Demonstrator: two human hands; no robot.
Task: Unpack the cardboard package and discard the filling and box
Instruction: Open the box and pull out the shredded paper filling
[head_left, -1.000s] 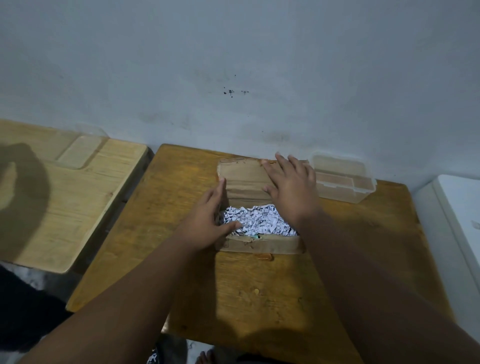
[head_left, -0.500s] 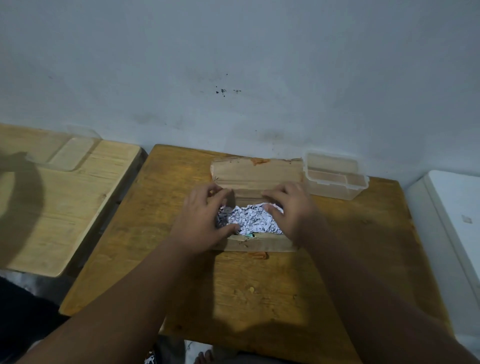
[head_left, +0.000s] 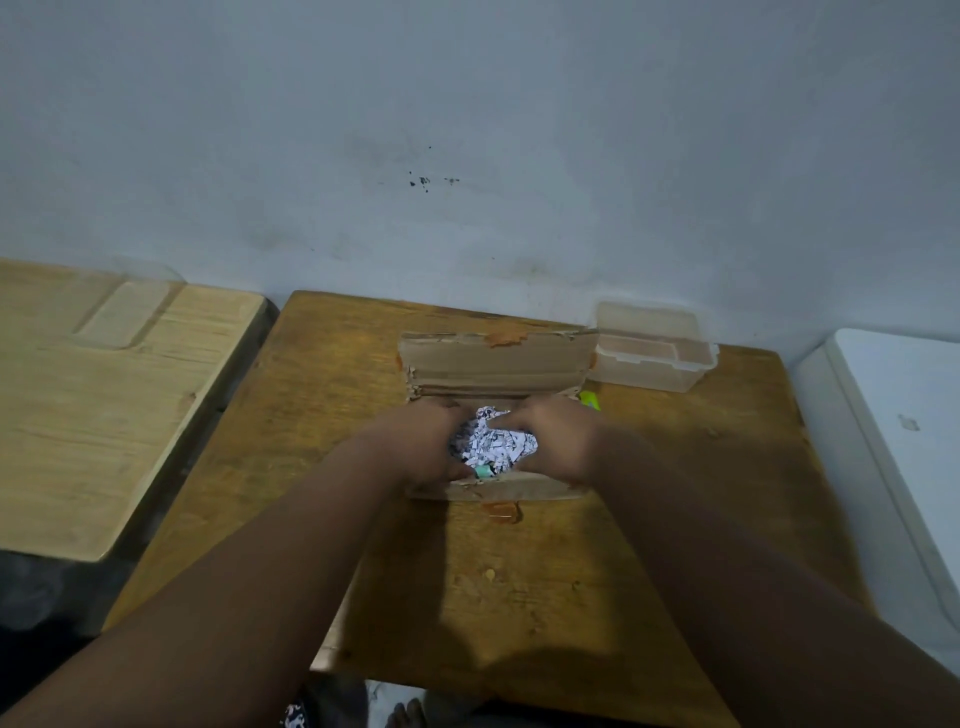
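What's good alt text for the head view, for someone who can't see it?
Two bare hands, left and right, cup a heap of shredded paper inside an open cardboard box on a wooden table. A clear plastic container sits beside the box by the wall.

Counter (head_left: 467, 597): I see it dead ahead, backed against the wall (head_left: 467, 130) at 12 o'clock.
Cardboard box (head_left: 493, 364): on the counter, centre-rear, lid flap laid back toward 12.
Shredded filling (head_left: 493, 441): inside the box, between my left grip (head_left: 421, 447) at 9 and right grip (head_left: 561, 441) at 3.
Plastic container (head_left: 654, 358): at 2 o'clock, touching the flap's corner.
Second counter (head_left: 104, 405): at 9.
Appliance (head_left: 904, 441): at 3.
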